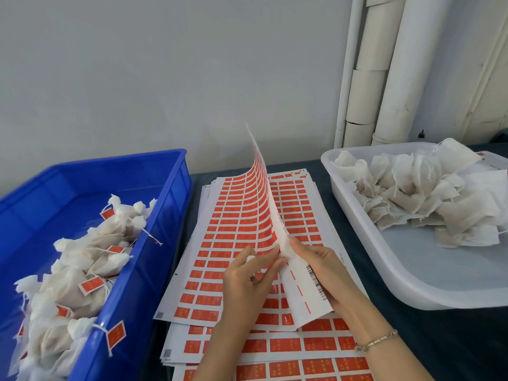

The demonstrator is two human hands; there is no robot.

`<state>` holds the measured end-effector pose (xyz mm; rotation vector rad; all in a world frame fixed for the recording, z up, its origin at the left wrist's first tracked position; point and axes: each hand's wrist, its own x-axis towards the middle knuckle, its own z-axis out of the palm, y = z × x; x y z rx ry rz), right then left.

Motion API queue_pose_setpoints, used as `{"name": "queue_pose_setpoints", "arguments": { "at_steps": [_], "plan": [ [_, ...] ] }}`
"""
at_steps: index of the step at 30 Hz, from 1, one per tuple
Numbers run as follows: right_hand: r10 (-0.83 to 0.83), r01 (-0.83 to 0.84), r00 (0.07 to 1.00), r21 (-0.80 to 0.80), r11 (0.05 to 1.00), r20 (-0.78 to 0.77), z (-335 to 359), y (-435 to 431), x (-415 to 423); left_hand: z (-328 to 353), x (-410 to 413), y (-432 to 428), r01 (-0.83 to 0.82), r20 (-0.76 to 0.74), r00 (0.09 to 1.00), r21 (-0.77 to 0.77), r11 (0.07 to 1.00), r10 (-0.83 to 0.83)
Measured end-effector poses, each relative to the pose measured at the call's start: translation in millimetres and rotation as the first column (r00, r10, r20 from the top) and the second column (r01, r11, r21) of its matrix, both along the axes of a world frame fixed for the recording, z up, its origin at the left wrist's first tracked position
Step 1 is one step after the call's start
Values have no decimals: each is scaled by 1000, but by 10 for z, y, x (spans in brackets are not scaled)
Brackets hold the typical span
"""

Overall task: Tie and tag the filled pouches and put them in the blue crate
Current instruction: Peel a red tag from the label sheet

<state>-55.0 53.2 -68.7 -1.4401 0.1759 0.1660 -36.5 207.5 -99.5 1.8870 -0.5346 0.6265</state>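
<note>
Dark surface (453, 339), running back to a pale wall (137, 64). Nearest, a stack of label sheets (214, 270) is lying fanned out, red labels in rows. Over it, the left hand (247, 279) is pinching with curled fingertips at the printed face of the lifted sheet (264, 193). The right hand (324, 268), bracelet (376, 339) on its wrist, is gripping that sheet's white back, thumb on top. The sheet is curling upright between them. To the left, the blue crate (170, 204) is holding tagged pouches (71, 273), tied, with red tags showing. To the right, a white tray (412, 270) is holding a heap of untagged pouches (428, 193). Beyond it, white pipes (398, 64) are standing against the wall.
</note>
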Motion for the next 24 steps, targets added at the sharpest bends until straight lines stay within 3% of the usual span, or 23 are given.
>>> {"name": "queue_pose_setpoints", "arguments": {
  "at_steps": [11,19,24],
  "plan": [
    [5,-5,1000,-67,998,1,-33,-11,9,-26,10,-6,-61,57,997,81,995,57],
    [-5,11,997,-71,997,78,21,-2,-7,48,3,-16,-130,16,991,-59,990,131],
    [-129,134,987,-49,990,97,28,-66,2,61,20,-19,-193,-78,980,-112,975,185]
  ]
}}
